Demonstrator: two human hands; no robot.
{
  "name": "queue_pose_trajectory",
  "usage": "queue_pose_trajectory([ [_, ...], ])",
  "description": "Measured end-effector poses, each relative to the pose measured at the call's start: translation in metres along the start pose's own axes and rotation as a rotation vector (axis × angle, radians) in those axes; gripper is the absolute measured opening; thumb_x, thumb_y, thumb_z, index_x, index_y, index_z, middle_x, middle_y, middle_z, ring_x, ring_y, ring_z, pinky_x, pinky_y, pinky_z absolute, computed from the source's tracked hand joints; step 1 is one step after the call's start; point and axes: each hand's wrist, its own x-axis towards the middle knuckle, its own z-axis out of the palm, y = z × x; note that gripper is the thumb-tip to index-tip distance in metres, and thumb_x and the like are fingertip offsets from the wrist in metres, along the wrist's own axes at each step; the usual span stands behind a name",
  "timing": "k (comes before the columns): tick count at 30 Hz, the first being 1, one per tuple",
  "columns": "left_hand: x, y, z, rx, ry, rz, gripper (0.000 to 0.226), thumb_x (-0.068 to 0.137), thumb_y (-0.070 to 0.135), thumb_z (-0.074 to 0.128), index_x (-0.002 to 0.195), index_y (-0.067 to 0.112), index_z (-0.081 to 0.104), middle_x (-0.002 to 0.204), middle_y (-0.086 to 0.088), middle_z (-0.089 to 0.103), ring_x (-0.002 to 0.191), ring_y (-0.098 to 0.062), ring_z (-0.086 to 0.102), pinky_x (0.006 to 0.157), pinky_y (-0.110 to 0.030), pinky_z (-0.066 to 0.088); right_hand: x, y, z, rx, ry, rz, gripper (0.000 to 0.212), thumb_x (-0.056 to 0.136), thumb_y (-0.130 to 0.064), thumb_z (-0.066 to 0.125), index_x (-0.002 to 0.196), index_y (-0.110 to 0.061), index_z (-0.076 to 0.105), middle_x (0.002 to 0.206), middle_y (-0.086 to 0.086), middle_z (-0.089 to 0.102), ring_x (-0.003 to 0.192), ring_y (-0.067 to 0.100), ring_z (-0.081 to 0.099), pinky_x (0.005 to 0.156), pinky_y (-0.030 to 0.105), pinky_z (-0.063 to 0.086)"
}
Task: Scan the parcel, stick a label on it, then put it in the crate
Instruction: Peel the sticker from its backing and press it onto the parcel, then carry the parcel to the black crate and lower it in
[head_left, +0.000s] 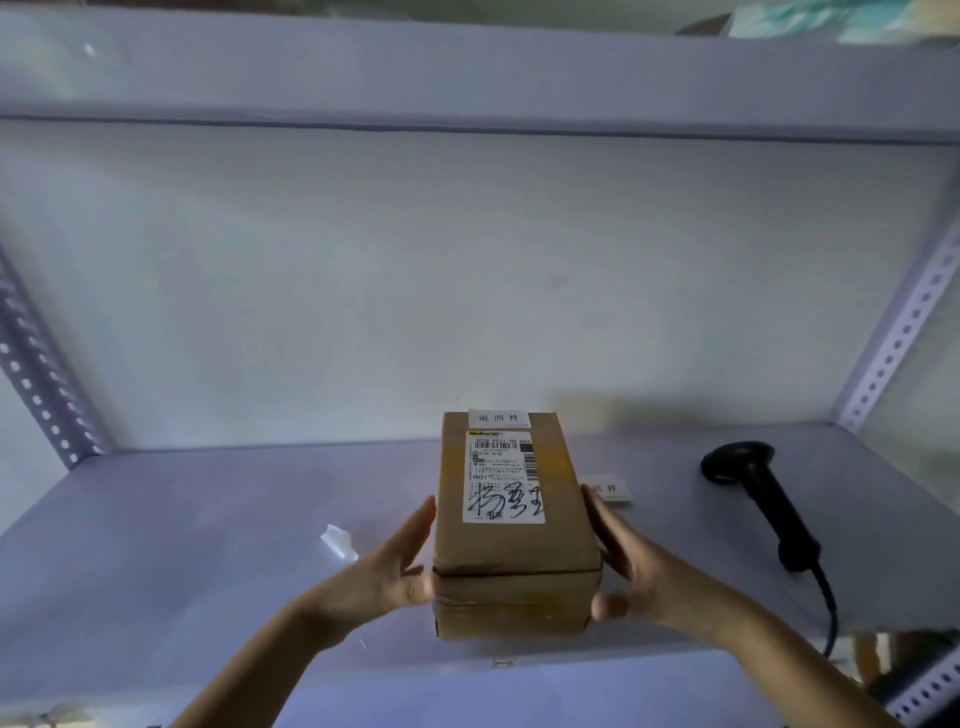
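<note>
This looks like a parcel sorting or storage room. At both sides of the frame stand the slotted metal posts (39, 379) of a pale rack, with one shelf (208, 545) across the lower half and another above. At the right lies a black barcode scanner (758, 499) with its cable. A cardboard parcel (514, 545) in the centre carries a printed shipping label (503, 475), and small paper labels (609, 491) lie just beside it.

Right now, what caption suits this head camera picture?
Both hands, left hand and right hand, hold a labelled parcel over a shelf beside a scanner.
</note>
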Motion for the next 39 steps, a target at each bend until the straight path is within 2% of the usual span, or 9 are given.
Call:
queue_pose_trajectory([
  [4,-0.003,0.021,0.023,0.075,-0.100,0.103,0.122,0.074,0.017,0.081,0.150,0.039,-0.012,0.156,0.019,0.026,0.138,0.006,0.034,0.108,-0.023,0.039,-0.001,-0.008,0.012,0.008,-0.004,0.016,0.131,0.057,-0.029,0.084,0.141,-0.050,-0.015,0.142,-0.038,0.025,0.125,-0.029,0.029,0.097,-0.002,0.032],
  [6,0.001,0.021,0.028,0.080,-0.036,0.178,0.120,0.074,0.000,0.080,0.148,0.028,-0.010,0.151,0.014,0.029,0.133,0.010,0.039,0.100,-0.015,0.043,0.004,-0.010,0.019,0.027,0.065,-0.016,0.132,0.057,-0.021,0.086,0.141,-0.047,-0.012,0.136,-0.036,0.034,0.117,-0.031,0.038,0.090,-0.001,0.038],
  [11,0.004,0.027,0.037,0.167,0.177,0.300,0.126,0.064,0.033,0.088,0.150,0.017,-0.003,0.152,-0.001,0.033,0.141,-0.014,0.037,0.109,-0.034,0.043,0.013,-0.005,0.034,-0.021,0.307,-0.149,0.127,0.058,-0.023,0.091,0.149,-0.036,0.004,0.143,-0.015,0.049,0.133,0.004,0.046,0.112,0.039,0.040],
  [15,0.004,0.036,0.038,0.200,0.315,0.364,0.115,0.061,0.050,0.084,0.144,0.023,0.009,0.145,0.010,0.042,0.131,0.001,0.047,0.099,-0.019,0.048,0.009,-0.014,0.033,-0.095,0.479,-0.194,0.113,0.062,-0.026,0.089,0.148,-0.036,0.015,0.138,-0.026,0.048,0.130,-0.001,0.047,0.108,0.034,0.045],
  [18,0.008,0.051,0.041,0.248,0.371,0.405,0.106,0.060,0.042,0.085,0.137,0.036,0.013,0.137,0.020,0.045,0.120,0.012,0.051,0.086,-0.008,0.050,0.000,-0.022,0.028,-0.151,0.568,-0.220,0.121,0.061,-0.035,0.088,0.150,-0.039,0.006,0.148,-0.015,0.040,0.135,0.003,0.042,0.110,0.038,0.043],
  [24,0.025,0.085,0.059,0.462,0.300,0.569,0.128,0.068,0.037,0.081,0.150,0.026,-0.016,0.147,0.019,0.041,0.123,0.010,0.051,0.095,-0.007,0.045,-0.033,-0.026,0.010,-0.343,0.740,-0.263,0.125,0.065,-0.039,0.085,0.151,-0.034,-0.006,0.156,-0.008,0.026,0.139,0.000,0.033,0.107,0.023,0.043],
  [29,0.042,0.103,0.085,0.394,0.176,0.635,0.132,0.069,0.017,0.085,0.151,0.018,-0.018,0.147,0.022,0.043,0.131,0.002,0.047,0.099,-0.009,0.043,-0.062,-0.016,0.001,-0.338,0.826,-0.275,0.122,0.068,-0.034,0.084,0.151,-0.035,-0.006,0.153,-0.006,0.033,0.137,0.006,0.038,0.106,0.029,0.047],
  [35,0.052,0.103,0.113,0.388,0.206,0.623,0.130,0.065,0.032,0.085,0.150,0.040,-0.013,0.143,0.034,0.040,0.124,0.008,0.050,0.091,-0.003,0.044,-0.088,-0.007,-0.005,-0.367,0.882,-0.261,0.115,0.068,-0.029,0.084,0.147,-0.036,0.000,0.148,-0.017,0.029,0.131,-0.020,0.028,0.096,-0.003,0.034],
  [39,0.053,0.101,0.140,0.387,0.202,0.638,0.128,0.065,0.036,0.085,0.146,0.049,-0.013,0.143,0.036,0.037,0.127,0.003,0.049,0.090,-0.006,0.047,-0.112,0.006,-0.005,-0.386,0.909,-0.239,0.114,0.068,-0.030,0.085,0.147,-0.035,0.003,0.146,-0.025,0.025,0.131,-0.022,0.024,0.096,-0.005,0.032],
])
